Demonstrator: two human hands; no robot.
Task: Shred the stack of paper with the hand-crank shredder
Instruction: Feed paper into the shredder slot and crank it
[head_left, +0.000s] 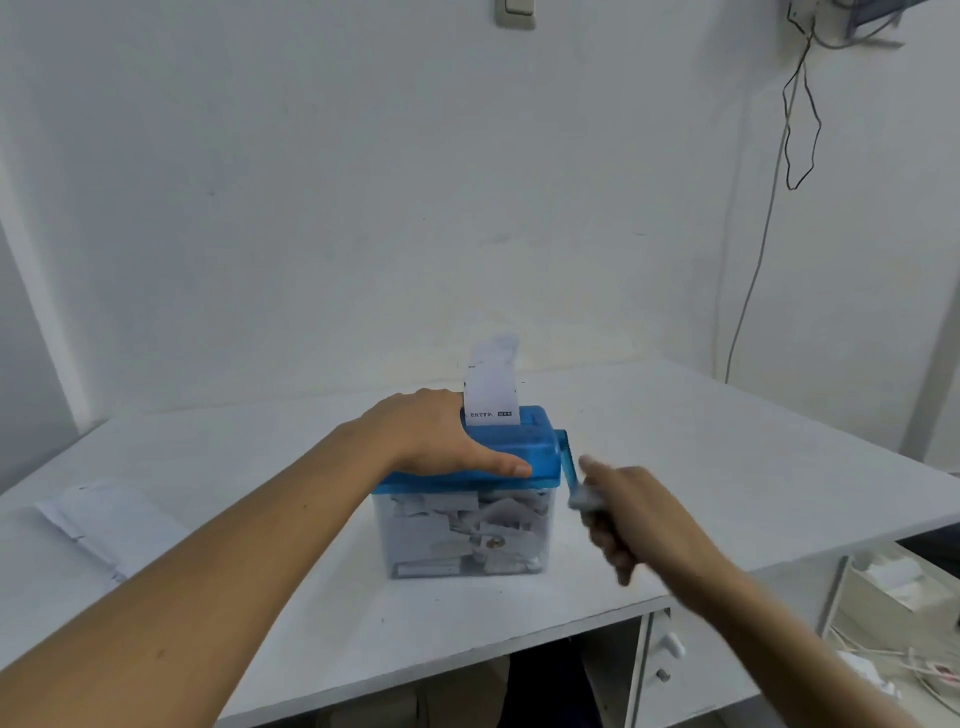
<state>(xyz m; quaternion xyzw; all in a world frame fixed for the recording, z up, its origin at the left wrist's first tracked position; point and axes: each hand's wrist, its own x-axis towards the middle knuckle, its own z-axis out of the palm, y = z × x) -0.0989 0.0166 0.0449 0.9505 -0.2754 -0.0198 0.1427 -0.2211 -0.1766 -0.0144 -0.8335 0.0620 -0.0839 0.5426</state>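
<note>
While your left hand (436, 436) lay flat on the blue lid (527, 441) of the shredder (467, 493), fingers together and thumb stretched along the front edge, your right hand (634, 514) was curled round the grip of the crank (570, 465). It was blurry, so I couldn't make out each finger. Looks-wise: translucent blue top, clear bin (415, 545) under your left palm, packed with white scraps (498, 514), all sitting on the white table (727, 457). Counting up: one shredder, one crank, and one printed slip (491, 395) standing upright in the slot just past your left knuckles. One loose stack of paper (98, 519) lay flat well out left of your left forearm.
</note>
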